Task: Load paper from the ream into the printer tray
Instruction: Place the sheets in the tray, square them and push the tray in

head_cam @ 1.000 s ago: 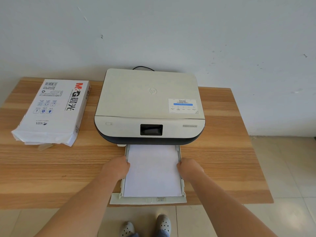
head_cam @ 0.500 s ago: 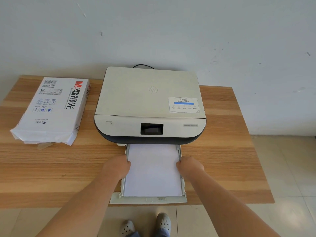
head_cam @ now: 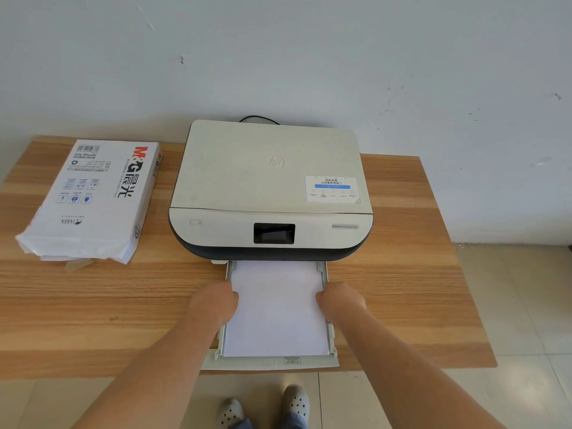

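Note:
A white and dark printer [head_cam: 272,187] stands at the back middle of the wooden table [head_cam: 123,305]. Its paper tray [head_cam: 272,362] is pulled out toward me, past the table's front edge. A stack of white paper [head_cam: 277,308] lies flat in the tray. My left hand [head_cam: 213,301] rests with curled fingers on the tray's left side, touching the paper's left edge. My right hand [head_cam: 340,300] does the same on the right side. The opened ream [head_cam: 93,196], in a white wrapper with red and black print, lies to the left of the printer.
A black cable [head_cam: 258,119] runs from behind the printer along the white wall. The table's right edge borders a tiled floor [head_cam: 526,305]. My feet in grey shoes [head_cam: 266,407] stand below the tray.
Both hands have stayed at the sides of the tray and paper, with hardly any shift. The view has tilted slightly.

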The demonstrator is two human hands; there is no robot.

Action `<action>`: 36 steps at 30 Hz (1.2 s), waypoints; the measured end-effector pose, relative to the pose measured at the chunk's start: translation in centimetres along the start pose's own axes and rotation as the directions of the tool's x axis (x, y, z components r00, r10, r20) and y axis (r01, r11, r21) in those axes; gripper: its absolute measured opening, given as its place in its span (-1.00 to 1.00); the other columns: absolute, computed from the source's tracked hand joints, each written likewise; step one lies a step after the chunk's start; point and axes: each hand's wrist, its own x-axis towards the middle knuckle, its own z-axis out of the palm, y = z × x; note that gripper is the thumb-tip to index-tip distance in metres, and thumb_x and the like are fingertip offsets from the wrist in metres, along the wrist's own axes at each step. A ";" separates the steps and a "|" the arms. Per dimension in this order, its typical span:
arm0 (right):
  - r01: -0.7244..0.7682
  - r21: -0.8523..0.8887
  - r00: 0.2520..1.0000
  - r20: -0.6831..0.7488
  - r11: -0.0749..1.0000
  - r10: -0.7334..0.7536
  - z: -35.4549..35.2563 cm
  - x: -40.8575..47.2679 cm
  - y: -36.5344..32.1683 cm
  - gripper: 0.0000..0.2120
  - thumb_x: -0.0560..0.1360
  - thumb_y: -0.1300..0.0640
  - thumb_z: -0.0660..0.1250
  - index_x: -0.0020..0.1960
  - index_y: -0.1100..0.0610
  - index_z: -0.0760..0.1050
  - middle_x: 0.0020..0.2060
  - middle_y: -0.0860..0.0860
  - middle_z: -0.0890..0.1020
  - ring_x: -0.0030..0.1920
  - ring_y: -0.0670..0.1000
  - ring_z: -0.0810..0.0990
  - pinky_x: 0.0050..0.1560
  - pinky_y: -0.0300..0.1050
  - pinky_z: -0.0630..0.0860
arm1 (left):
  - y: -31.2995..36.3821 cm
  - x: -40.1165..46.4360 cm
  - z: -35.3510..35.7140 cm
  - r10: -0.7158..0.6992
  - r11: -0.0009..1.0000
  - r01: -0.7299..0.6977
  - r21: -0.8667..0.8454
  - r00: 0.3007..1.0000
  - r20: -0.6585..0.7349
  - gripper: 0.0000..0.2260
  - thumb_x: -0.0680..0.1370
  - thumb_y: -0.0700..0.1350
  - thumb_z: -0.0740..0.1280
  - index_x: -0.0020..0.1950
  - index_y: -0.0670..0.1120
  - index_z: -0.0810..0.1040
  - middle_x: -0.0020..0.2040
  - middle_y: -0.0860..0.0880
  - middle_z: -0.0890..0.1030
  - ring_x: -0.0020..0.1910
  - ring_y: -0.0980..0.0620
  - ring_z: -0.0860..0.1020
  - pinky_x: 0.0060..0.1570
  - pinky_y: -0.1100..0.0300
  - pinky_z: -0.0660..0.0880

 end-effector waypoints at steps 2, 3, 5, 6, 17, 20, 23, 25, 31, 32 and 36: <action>0.012 -0.031 1.000 -0.008 0.999 -0.012 0.0 0.0 -0.1 -0.71 0.54 0.18 0.05 0.10 0.14 0.52 -0.13 0.06 0.54 -0.14 0.10 0.54 -0.19 -0.10 0.43 | 0.1 -0.1 -0.1 -0.002 1.000 0.002 0.022 1.000 -0.006 -0.71 0.63 -0.08 0.06 0.23 -0.14 0.47 0.16 -0.08 0.55 0.10 -0.03 0.52 0.08 0.13 0.48; 0.018 -0.050 1.000 -0.011 0.999 -0.019 0.0 0.0 -0.1 -0.71 0.54 0.19 0.05 0.09 0.15 0.52 -0.13 0.06 0.54 -0.14 0.10 0.54 -0.19 -0.10 0.44 | 0.1 -0.1 -0.1 -0.012 1.000 0.012 0.020 1.000 -0.006 -0.71 0.62 -0.07 0.07 0.21 -0.15 0.47 0.14 -0.08 0.56 0.09 -0.04 0.53 0.07 0.12 0.49; 0.025 -0.076 1.000 -0.015 0.997 -0.026 0.1 -0.1 -0.1 -0.71 0.54 0.21 0.06 0.09 0.15 0.53 -0.14 0.06 0.54 -0.15 0.10 0.54 -0.20 -0.11 0.44 | 0.1 -0.1 -0.1 -0.009 1.000 0.009 0.023 1.000 0.006 -0.72 0.63 -0.08 0.06 0.23 -0.13 0.46 0.16 -0.08 0.55 0.09 -0.03 0.52 0.09 0.13 0.49; 0.023 -0.082 1.000 -0.015 0.996 -0.024 0.2 -0.1 -0.1 -0.71 0.53 0.21 0.06 0.09 0.15 0.52 -0.14 0.06 0.54 -0.16 0.10 0.54 -0.21 -0.11 0.44 | 0.1 -0.1 -0.2 -0.004 1.000 0.004 0.023 1.000 0.014 -0.71 0.63 -0.08 0.06 0.25 -0.12 0.45 0.17 -0.08 0.55 0.10 -0.02 0.52 0.11 0.13 0.49; 0.088 -0.272 0.995 -0.022 0.958 -0.098 0.4 -0.1 0.2 -0.70 0.52 0.31 0.09 0.17 0.17 0.48 -0.04 0.07 0.57 -0.16 0.09 0.53 -0.24 -0.12 0.45 | 0.1 -0.1 -0.4 -0.039 0.994 0.043 -0.104 0.998 0.040 -0.71 0.62 -0.06 0.07 0.23 -0.13 0.48 0.16 -0.10 0.56 0.07 -0.02 0.53 0.06 0.15 0.49; 0.127 -0.369 0.991 0.008 0.921 -0.133 0.6 0.0 0.1 -0.67 0.50 0.36 0.14 0.21 0.19 0.49 0.09 0.07 0.56 -0.15 0.07 0.47 -0.26 -0.12 0.41 | 0.1 -0.1 -0.4 -0.049 0.992 0.055 -0.117 0.998 0.048 -0.72 0.63 -0.09 0.08 0.23 -0.14 0.48 0.17 -0.10 0.55 0.08 -0.02 0.53 0.07 0.17 0.48; 0.133 -0.438 0.989 -0.005 0.889 -0.151 0.8 -0.1 0.0 -0.69 0.50 0.36 0.17 0.19 0.20 0.51 0.07 0.07 0.57 -0.18 0.07 0.45 -0.27 -0.14 0.39 | 0.3 -0.2 -0.4 -0.044 0.996 0.048 -0.079 0.998 0.054 -0.71 0.64 -0.13 0.08 0.31 -0.14 0.43 0.25 -0.09 0.51 0.17 -0.01 0.49 0.15 0.19 0.45; 0.133 -0.464 0.987 -0.015 0.876 -0.159 0.9 -0.4 0.0 -0.70 0.49 0.37 0.17 0.17 0.20 0.52 0.03 0.07 0.57 -0.21 0.06 0.45 -0.31 -0.15 0.37 | 0.3 -0.3 -0.4 -0.030 0.998 0.033 -0.062 0.998 0.052 -0.69 0.64 -0.14 0.07 0.36 -0.14 0.39 0.30 -0.08 0.48 0.23 -0.01 0.47 0.22 0.18 0.43; 0.150 -0.449 0.985 -0.009 0.881 -0.172 0.8 -0.6 0.2 -0.68 0.48 0.35 0.17 0.19 0.18 0.51 0.05 0.06 0.56 -0.20 0.07 0.45 -0.45 -0.14 0.26 | -0.2 -0.5 -0.5 0.000 0.998 0.003 -0.060 0.999 0.045 -0.69 0.62 -0.08 0.08 0.30 -0.11 0.44 0.22 -0.09 0.54 0.11 -0.02 0.52 0.11 0.14 0.48; 0.141 -0.428 0.987 -0.013 0.893 -0.162 0.8 -0.6 0.2 -0.68 0.49 0.34 0.16 0.19 0.18 0.50 0.06 0.06 0.56 -0.19 0.07 0.45 -0.44 -0.13 0.27 | -0.2 -0.6 -0.6 0.005 0.999 -0.003 -0.053 0.999 0.042 -0.68 0.62 -0.07 0.08 0.31 -0.10 0.44 0.22 -0.08 0.53 0.10 -0.01 0.51 0.10 0.13 0.48; 0.125 -0.240 0.978 -0.132 0.963 -0.160 1.0 -1.3 0.5 -0.72 0.59 0.08 0.05 0.19 0.12 0.44 0.02 0.06 0.58 -0.18 0.09 0.53 -0.32 -0.10 0.41 | -0.2 -1.4 -0.6 0.035 0.999 -0.036 -0.038 0.999 -0.015 -0.66 0.61 0.03 0.09 0.30 -0.08 0.43 0.18 -0.06 0.56 0.06 0.00 0.53 0.07 0.10 0.51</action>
